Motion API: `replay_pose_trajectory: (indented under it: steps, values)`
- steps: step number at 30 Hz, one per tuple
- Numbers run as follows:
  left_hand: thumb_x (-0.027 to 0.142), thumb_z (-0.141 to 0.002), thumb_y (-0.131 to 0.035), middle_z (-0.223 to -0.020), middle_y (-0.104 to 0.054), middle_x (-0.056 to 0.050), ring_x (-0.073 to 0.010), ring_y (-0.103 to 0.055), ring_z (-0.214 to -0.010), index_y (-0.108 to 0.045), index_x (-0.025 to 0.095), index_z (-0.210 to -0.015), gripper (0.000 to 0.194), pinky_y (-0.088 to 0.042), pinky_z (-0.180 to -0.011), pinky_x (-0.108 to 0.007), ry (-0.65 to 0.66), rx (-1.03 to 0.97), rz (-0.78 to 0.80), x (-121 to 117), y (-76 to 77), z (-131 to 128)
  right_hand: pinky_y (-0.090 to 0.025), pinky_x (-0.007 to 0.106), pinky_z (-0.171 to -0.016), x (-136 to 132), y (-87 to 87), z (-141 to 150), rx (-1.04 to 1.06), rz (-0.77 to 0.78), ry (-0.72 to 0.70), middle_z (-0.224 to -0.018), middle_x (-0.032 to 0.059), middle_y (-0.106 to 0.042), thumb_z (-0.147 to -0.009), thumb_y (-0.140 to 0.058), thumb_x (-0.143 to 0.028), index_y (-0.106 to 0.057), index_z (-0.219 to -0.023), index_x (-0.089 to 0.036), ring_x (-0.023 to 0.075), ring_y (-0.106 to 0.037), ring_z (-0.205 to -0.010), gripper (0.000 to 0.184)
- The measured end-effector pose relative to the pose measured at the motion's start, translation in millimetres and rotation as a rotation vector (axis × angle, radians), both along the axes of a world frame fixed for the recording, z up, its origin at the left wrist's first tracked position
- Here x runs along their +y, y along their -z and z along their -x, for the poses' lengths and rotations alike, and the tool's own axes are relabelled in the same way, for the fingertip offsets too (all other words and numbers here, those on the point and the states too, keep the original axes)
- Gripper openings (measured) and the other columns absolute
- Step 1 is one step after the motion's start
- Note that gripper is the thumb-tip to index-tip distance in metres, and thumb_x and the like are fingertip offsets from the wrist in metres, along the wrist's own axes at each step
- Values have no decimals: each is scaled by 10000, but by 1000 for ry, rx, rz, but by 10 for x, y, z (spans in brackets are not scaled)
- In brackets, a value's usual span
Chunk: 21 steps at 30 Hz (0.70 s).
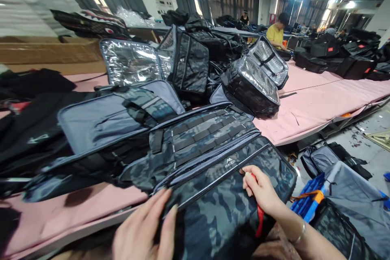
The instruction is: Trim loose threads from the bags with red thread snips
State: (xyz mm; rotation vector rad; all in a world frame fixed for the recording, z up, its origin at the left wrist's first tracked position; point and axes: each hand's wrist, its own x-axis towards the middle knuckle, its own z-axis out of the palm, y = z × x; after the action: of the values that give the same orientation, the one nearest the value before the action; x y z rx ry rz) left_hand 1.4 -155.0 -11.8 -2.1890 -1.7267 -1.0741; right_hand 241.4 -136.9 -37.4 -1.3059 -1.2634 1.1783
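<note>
A dark camouflage backpack (219, 203) with a MATEIN logo lies in front of me at the table edge. Its zipped opening shows grey lining beside a panel with webbing straps. My left hand (143, 227) lies against the bag's near left side, fingers stretched and thumb apart. Over the front panel, just below the logo, my right hand (257, 187) is closed around a slim red tool (259, 221). Its lower end sticks out beneath the palm; its exact kind is hidden by the fingers. A small dark tip shows by the fingertips, touching or close to the seam.
Open silver-lined bags (131, 63) stand behind, with another silver-lined bag (252, 85) to their right. A pink-covered table (319, 93) runs right. Grey-lined bags (350, 187) are low at right. A co-worker in yellow (276, 34) is farther back; a cardboard box (51, 55) sits left.
</note>
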Motion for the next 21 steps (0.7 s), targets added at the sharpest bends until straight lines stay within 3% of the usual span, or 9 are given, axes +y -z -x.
replay_pose_trajectory:
  steps: [2,5,10,13,17,21]
  values:
    - [328,-864,-426,-1111,-597,-83,-233,-547,-1017,-500,225,-1186,346,-400,-941,-405,199,64,71,246,-86,-84,-266,194,-432,74,-17,56,190,64,-84,-598,-51,-434,-847,-417,-501,-536,-940,-159,57,-321,-430,374]
    - [399,-846,-424,-1039,-637,-89,-233,-574,-948,-583,199,-1074,342,-450,-855,-372,344,161,236,603,-107,-233,-251,188,-429,165,-45,158,240,128,-118,-557,-67,-390,-758,-558,-479,-577,-865,-150,56,-298,-441,346]
    - [380,-778,-429,-954,-656,-103,-257,-572,-913,-623,190,-926,309,-423,-817,-376,320,77,622,947,-139,-448,-356,215,-574,192,27,245,69,122,-46,-679,-8,-579,-704,-603,-311,-650,-777,-134,111,-476,-621,198]
    - [402,-742,-427,-784,-653,-60,-238,-581,-784,-606,198,-754,272,-413,-728,-339,313,-21,837,1030,-205,-489,-297,195,-478,162,55,264,127,167,-49,-554,-45,-492,-709,-599,-348,-640,-761,-129,76,-406,-510,229]
    - [498,-700,-405,-569,-529,14,-165,-497,-585,-507,195,-606,333,-387,-571,-263,368,-130,983,1085,-252,-486,-142,188,-355,126,-24,320,362,301,-99,-443,-117,-279,-675,-625,-476,-554,-726,-144,27,-210,-351,343]
    - [554,-672,-384,-520,-428,41,-127,-393,-501,-419,197,-572,373,-355,-505,-248,412,-226,1099,1089,-238,-494,-106,179,-333,121,-121,420,526,382,-11,-412,-145,-257,-565,-702,-518,-476,-670,-170,8,-176,-323,428]
